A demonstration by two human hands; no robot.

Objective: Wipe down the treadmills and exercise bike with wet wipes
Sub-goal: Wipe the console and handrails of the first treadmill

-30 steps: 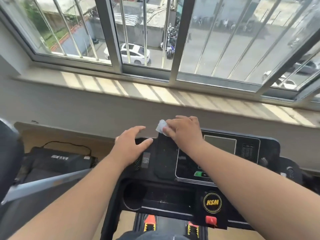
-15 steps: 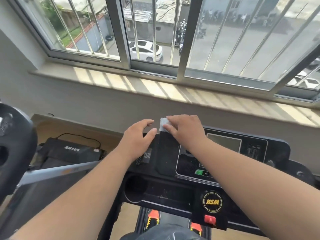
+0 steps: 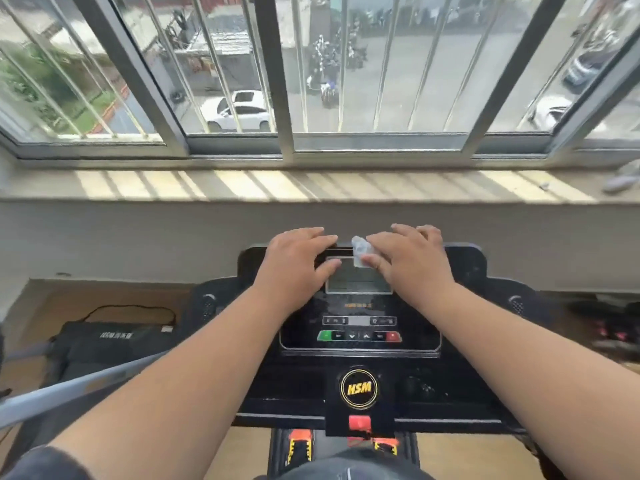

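Hands (image 3: 298,261) (image 3: 412,259) flat on console (image 3: 360,327), R pinching wipe (image 3: 360,247).

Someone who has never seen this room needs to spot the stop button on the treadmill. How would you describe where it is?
Start at the black treadmill console below the barred window. Under the grey display screen, where both hands rest, runs a short row of buttons. The stop button is the red one at the row's right end; the opposite end is green, and those between are dark.
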